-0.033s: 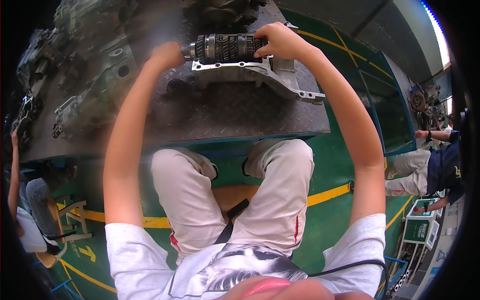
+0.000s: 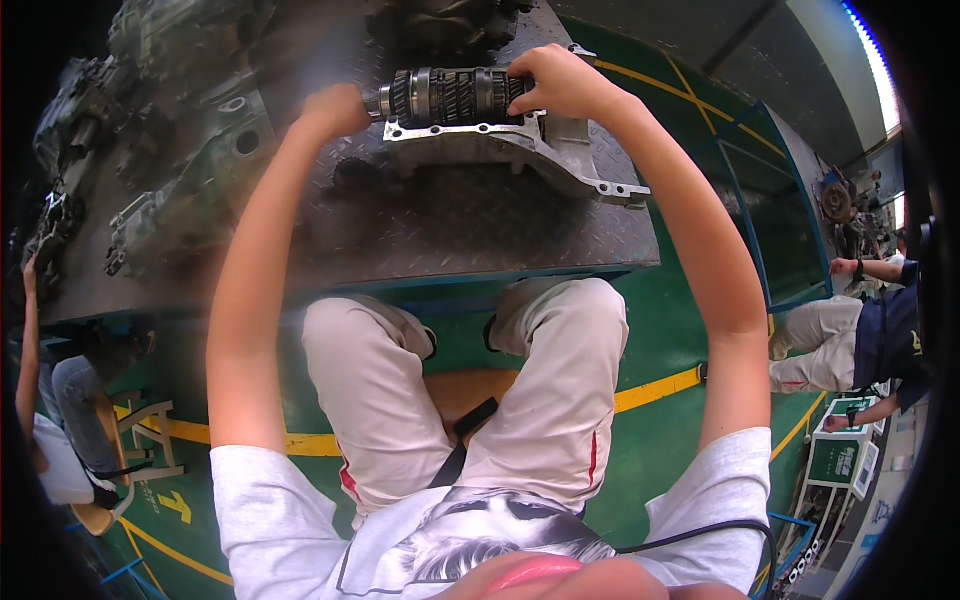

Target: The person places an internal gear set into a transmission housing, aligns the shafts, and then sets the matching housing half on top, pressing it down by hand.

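A dark gear shaft [image 2: 455, 95] with several toothed gears lies lengthwise above an open silver gearbox housing [image 2: 450, 150]. My left hand [image 2: 338, 110] is closed round the thin shaft end at the left. At the other end my right hand [image 2: 565, 82] grips the last gear, thumb on the near side and fingers on the far side. Behind the housing's front wall the shaft's underside is hidden, so I cannot tell whether it rests in the housing. From the housing's right side a flanged arm with bolt holes sticks out toward the table edge.
The metal table [image 2: 330, 235] has a tread-plate top. Another housing [image 2: 200, 175] and several blurred gearbox parts sit at left; a dark assembly [image 2: 445, 25] stands behind. A co-worker's arm [image 2: 28, 330] shows at far left, and a person in dark blue [image 2: 885, 335] at right.
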`<state>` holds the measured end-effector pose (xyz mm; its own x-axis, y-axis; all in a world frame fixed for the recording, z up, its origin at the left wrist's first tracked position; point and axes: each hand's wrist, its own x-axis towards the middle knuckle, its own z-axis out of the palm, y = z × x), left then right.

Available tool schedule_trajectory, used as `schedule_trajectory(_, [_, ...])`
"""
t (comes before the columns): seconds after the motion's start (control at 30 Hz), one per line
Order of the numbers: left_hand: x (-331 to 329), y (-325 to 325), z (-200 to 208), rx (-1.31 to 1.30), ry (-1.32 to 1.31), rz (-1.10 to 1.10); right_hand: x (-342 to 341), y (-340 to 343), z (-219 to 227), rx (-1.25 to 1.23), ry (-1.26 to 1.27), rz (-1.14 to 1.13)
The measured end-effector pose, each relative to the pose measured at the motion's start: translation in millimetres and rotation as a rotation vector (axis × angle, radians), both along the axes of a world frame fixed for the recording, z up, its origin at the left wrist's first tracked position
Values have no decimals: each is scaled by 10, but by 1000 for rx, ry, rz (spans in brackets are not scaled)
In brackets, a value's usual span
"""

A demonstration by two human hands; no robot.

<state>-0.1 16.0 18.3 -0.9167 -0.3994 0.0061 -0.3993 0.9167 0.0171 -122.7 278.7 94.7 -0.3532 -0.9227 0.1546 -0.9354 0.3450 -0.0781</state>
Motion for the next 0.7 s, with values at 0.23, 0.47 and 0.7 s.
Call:
schedule_trajectory(0.23, [7, 24, -27, 11, 35, 4, -320, 501, 73, -85, -235, -60])
schedule_trajectory(0.47, [70, -17, -90, -30, 125, -2, -366, 448, -174, 273, -184, -301])
schedule_trajectory(0.7, [36, 41, -109, -52, 186, 10, -372, 415, -317, 260, 107, -410])
